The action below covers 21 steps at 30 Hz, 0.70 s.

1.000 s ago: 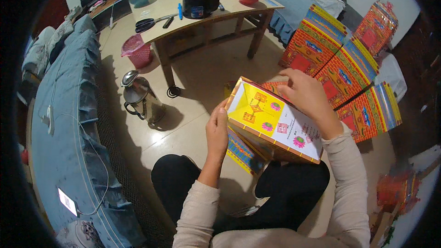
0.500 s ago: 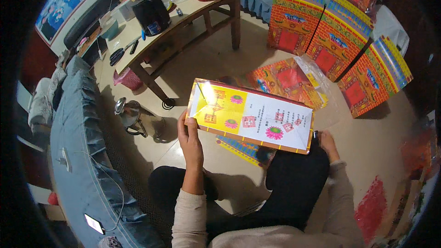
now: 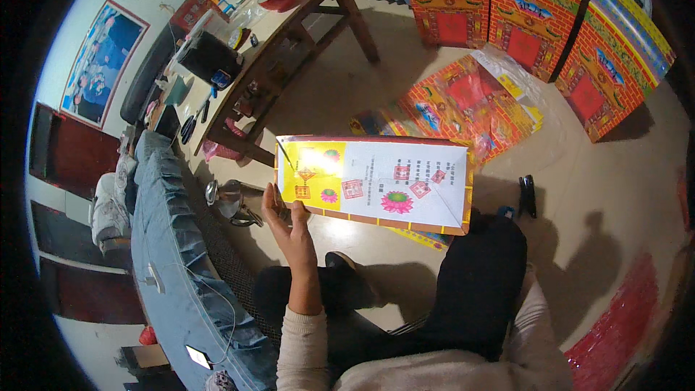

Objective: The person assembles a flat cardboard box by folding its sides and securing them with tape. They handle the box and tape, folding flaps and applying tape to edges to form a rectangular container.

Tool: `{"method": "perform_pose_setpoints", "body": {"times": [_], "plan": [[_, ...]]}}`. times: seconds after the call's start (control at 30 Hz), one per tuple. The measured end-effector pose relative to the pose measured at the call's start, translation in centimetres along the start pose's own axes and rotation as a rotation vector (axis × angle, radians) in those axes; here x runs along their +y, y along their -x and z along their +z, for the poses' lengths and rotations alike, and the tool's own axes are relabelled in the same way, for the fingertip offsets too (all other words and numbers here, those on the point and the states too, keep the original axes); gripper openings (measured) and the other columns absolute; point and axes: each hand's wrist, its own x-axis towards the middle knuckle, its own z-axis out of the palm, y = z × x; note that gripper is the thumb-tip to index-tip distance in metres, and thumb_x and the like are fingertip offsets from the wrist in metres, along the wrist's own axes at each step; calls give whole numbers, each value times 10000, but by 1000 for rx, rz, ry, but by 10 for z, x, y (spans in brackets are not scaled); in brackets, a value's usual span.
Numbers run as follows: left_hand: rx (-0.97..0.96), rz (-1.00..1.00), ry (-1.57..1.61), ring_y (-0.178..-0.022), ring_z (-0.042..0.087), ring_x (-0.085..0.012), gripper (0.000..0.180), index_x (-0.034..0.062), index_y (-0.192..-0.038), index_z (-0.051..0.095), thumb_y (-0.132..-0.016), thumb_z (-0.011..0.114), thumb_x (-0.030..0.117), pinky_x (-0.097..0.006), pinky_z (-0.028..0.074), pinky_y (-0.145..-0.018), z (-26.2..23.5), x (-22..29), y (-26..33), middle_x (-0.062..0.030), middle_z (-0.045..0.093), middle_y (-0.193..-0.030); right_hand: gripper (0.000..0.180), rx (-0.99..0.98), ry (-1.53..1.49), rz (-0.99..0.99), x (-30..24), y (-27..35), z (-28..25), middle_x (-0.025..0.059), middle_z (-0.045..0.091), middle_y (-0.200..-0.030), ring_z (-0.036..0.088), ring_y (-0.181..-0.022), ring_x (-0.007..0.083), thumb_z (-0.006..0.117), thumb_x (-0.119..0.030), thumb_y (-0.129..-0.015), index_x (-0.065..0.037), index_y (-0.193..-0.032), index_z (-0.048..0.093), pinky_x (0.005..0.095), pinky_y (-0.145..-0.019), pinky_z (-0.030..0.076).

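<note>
A flat paper box (image 3: 405,174) lies tilted in front of me, its white and yellow face printed with pink lotus flowers and red seals. My left hand (image 3: 291,228) grips its near left corner, thumb at the near edge and fingers by the left end. The box's right end is at my right knee. My right hand (image 3: 530,271) is almost wholly hidden behind my right leg; only a sliver by the cuff shows, so its fingers cannot be seen. Beyond that knee, a slim black tool shaped like a stapler (image 3: 528,197) is on the floor.
Printed brick-pattern boxes (image 3: 528,29) stand at the back right. Before them, a flat printed sheet (image 3: 463,94) lies with clear plastic. At left are a cluttered wooden table (image 3: 289,29), a metal kettle (image 3: 235,199) and a blue-covered sofa (image 3: 174,261). Red plastic film (image 3: 615,326) lies lower right.
The view has swung, and the box appears further left in it. My right hand has dropped back from the box's right end to behind my leg. My left hand stays on the box.
</note>
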Motion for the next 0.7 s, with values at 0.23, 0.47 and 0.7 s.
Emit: {"method": "perform_pose_setpoints", "body": {"times": [0.23,0.47,0.7], "plan": [[-64,215,-354,-1511,324,-349,471,125,-1509,512,-1047,474,207,-497,258,-1232,0,-1,-5,-178,369,-1619,359,-8,-19,-25,21,-17,22,196,675,-1150,637,-1080,340,695,-271,-940,-10,-1187,689,454,-912,511],[-192,501,-613,-1564,241,-368,444,129,-1385,665,-1026,405,144,-568,108,-1263,21,20,-17,-159,395,-1634,404,34,145,-286,53,-4,19,236,676,-1248,639,-1169,383,705,-279,-928,-23,-1239,689,492,-967,517],[-296,522,-502,-1519,349,-376,408,44,-1302,711,-1019,430,128,-537,162,-1262,9,25,-17,-201,517,-1538,370,-134,-137,-16,-3,36,45,147,675,-1221,650,-1120,295,712,-297,-949,-33,-1206,682,441,-935,541]]}}
